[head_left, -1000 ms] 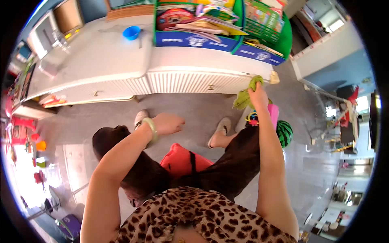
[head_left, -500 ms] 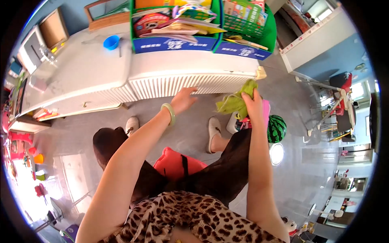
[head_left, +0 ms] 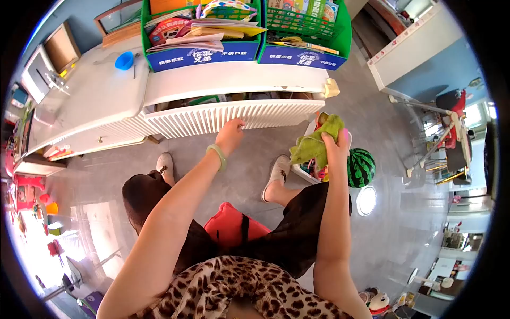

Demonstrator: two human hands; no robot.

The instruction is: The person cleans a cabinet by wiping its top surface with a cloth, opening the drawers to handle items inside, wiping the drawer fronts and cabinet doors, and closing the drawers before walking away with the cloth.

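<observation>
My left hand (head_left: 230, 136), with a pale bangle (head_left: 218, 157) at the wrist, is closed at the ribbed white drawer (head_left: 186, 120). Its fingers pinch the middle of the drawer front and hide the knob. A gap along the top of the drawer shows things inside, among them something green-edged. In my right hand (head_left: 337, 144) is a bunched green cloth (head_left: 319, 143), gripped between thumb and fingers. Below that hand, partly covered by the cloth, stands a white bin (head_left: 305, 173) of small colourful things. A watermelon-patterned ball (head_left: 362, 168) lies beside it.
Two green baskets (head_left: 144, 40) of books stand on the white cabinet (head_left: 234, 80). A blue bowl (head_left: 124, 60) sits on the counter to the left. Between my legs is a red cushion (head_left: 234, 226). A folding chair (head_left: 451, 138) stands at the right.
My left hand has closed at the drawer front, and the drawer has come out toward me, showing its contents. The green cloth has shifted slightly lower with my right hand.
</observation>
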